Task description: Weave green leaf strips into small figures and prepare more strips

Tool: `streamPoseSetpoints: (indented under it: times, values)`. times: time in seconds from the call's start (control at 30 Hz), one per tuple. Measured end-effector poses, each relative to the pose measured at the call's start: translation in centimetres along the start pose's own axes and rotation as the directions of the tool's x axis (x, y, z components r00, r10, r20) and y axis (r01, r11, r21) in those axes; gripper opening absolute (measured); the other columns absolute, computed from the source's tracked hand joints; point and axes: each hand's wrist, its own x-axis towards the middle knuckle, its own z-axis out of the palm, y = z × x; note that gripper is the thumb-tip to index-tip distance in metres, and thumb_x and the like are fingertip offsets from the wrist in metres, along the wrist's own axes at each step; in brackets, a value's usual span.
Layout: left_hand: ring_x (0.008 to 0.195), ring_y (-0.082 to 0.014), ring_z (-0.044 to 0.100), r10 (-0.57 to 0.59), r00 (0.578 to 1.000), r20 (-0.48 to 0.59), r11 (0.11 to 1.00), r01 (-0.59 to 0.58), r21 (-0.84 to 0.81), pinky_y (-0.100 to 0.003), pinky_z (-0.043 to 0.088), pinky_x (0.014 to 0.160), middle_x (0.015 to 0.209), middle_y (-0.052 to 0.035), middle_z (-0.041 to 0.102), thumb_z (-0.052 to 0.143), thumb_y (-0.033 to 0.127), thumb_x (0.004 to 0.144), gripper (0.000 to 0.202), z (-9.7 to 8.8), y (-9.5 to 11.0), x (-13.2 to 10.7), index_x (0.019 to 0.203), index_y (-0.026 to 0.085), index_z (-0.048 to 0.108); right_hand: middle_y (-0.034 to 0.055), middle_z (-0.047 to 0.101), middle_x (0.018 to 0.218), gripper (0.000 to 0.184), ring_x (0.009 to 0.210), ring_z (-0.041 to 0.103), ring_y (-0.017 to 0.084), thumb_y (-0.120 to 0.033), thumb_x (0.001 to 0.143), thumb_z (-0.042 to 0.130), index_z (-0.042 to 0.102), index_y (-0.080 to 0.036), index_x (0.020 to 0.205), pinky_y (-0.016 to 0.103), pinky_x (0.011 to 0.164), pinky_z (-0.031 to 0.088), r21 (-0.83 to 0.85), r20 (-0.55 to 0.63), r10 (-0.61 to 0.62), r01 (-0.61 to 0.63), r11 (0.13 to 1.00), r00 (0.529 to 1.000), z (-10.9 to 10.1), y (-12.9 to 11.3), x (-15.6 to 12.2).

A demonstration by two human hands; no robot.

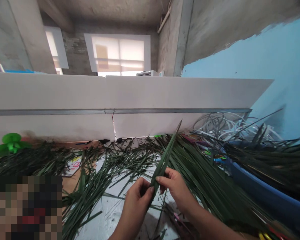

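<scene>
A long green leaf blade (165,156) slants upward in front of me, its dry brownish tip pointing up and to the right. My left hand (138,196) pinches its lower part between thumb and fingers. Just above, my right hand (175,186) grips the same leaf, thumb on its face. Beneath my hands lies a white work surface (115,206) strewn with cut strips. To the left is a heap of narrow green leaf strips (90,196); to the right, a thick bundle of long wide leaves (202,173).
A blue tub (262,186) with more leaves stands at the right, white strapping coils (220,123) behind it. A green plastic fan (11,145) sits at the far left. A white partition (145,93) runs along the back. The lower left corner is blurred out.
</scene>
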Motion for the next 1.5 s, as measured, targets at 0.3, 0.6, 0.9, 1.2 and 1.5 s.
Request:
streamPoseSetpoints:
  times: [0.3, 0.6, 0.9, 1.2, 1.5]
  values:
    - [0.059, -0.0137, 0.044, -0.052, 0.999, -0.006, 0.998, 0.052, -0.038, -0.025, 0.034, 0.056, 0.063, 0.0023, 0.052, 0.065, 0.038, 0.075, 0.023, -0.2, 0.7, 0.3, 0.07, 0.018, 0.057, -0.0016, 0.063, 0.057, 0.016, 0.045, 0.049, 0.009, -0.027, 0.058, 0.073, 0.069, -0.014, 0.066, 0.023, 0.045, 0.04, 0.015, 0.055, 0.059, -0.06, 0.998, 0.997, 0.3, -1.9, -0.5]
    - [0.061, -0.0145, 0.047, -0.045, 0.995, -0.087, 0.997, 0.04, -0.065, -0.024, 0.035, 0.057, 0.065, 0.0015, 0.055, 0.065, 0.035, 0.076, 0.019, 0.1, 0.6, 0.0, 0.071, 0.018, 0.057, -0.0013, 0.062, 0.059, 0.015, 0.048, 0.048, 0.01, -0.026, 0.057, 0.073, 0.07, -0.014, 0.065, 0.022, 0.045, 0.042, 0.017, 0.088, 0.092, -0.094, 0.995, 0.992, 0.9, -1.0, -0.6]
    - [0.066, -0.0163, 0.052, 0.081, 0.992, -0.098, 0.99, -0.069, 0.122, -0.025, 0.037, 0.06, 0.07, 0.0011, 0.059, 0.055, 0.031, 0.088, 0.017, 0.6, 0.7, -1.1, 0.075, 0.021, 0.055, -0.0032, 0.061, 0.056, 0.011, 0.042, 0.052, 0.011, -0.026, 0.059, 0.067, 0.064, -0.017, 0.064, 0.023, 0.044, 0.043, 0.045, 0.043, 0.07, -0.072, 0.996, 0.997, 1.3, 0.3, -0.8]
    - [0.066, -0.0174, 0.052, 0.124, 0.988, -0.098, 0.973, -0.101, 0.208, -0.025, 0.036, 0.061, 0.071, 0.0006, 0.06, 0.051, 0.032, 0.093, 0.019, 0.7, 1.1, -1.7, 0.077, 0.022, 0.054, -0.0034, 0.06, 0.056, 0.011, 0.042, 0.051, 0.01, -0.027, 0.064, 0.067, 0.063, -0.018, 0.066, 0.023, 0.044, 0.041, 0.028, 0.026, 0.045, -0.045, 0.999, 0.999, 1.3, 0.4, -1.1]
    - [0.066, -0.0182, 0.053, 0.128, 0.987, -0.098, 0.96, -0.099, 0.261, -0.026, 0.038, 0.064, 0.072, -0.0001, 0.06, 0.051, 0.034, 0.092, 0.02, 0.7, 0.9, -1.7, 0.077, 0.022, 0.055, -0.0024, 0.061, 0.062, 0.005, 0.049, 0.051, 0.011, -0.022, 0.068, 0.065, 0.066, -0.017, 0.07, 0.023, 0.047, 0.044, 0.015, -0.018, 0.011, -0.011, 1.0, 1.0, 1.5, 0.6, -1.6]
